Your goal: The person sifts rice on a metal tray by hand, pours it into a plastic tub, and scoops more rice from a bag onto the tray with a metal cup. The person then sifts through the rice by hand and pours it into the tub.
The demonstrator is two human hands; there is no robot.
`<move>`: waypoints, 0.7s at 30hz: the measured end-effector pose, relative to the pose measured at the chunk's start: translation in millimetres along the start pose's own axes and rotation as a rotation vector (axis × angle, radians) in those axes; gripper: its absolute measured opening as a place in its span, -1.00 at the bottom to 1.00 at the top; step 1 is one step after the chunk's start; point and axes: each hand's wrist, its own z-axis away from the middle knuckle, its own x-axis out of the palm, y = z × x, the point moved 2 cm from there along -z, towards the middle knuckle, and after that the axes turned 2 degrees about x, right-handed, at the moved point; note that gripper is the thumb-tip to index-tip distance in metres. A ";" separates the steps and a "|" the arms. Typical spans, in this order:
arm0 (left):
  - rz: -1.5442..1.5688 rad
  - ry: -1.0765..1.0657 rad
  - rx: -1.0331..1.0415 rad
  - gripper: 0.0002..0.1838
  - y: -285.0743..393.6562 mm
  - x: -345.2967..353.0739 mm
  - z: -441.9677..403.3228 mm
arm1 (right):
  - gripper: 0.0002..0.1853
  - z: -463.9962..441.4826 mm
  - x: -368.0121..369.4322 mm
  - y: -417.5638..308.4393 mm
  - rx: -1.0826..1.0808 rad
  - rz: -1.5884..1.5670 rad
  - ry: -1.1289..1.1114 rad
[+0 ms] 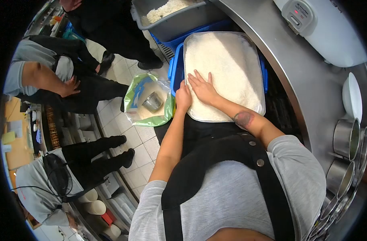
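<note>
Atop a blue bin (178, 68) for support sits the tray (264, 101) of pale crumbs (229, 66), left hand (183, 97) seemingly clamped on its rim for steadiness, right hand (203, 89) flat on the crumbs, fingers apart.

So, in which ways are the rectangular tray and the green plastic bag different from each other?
The rectangular tray is flat and firm; the green plastic bag is soft, with a crumpled rim.
The tray sits over a blue tub, while the bag stands beside it.
The right hand lies on the tray's contents; the bag's hold a metal cup.
Both contain pale grain.
</note>
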 end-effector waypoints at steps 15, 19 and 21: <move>0.000 0.009 0.047 -0.66 0.7 -0.5 -0.3 | -0.69 -3.3 -26.5 179.8 0.450 -0.183 0.190; -0.001 0.030 0.092 -0.67 -2.0 0.9 0.5 | -0.69 -4.1 -119.3 139.7 0.676 -0.668 -0.165; 0.008 0.029 0.090 -0.67 -3.1 1.2 -0.1 | -0.64 -9.9 -131.3 133.5 0.550 -0.914 -0.007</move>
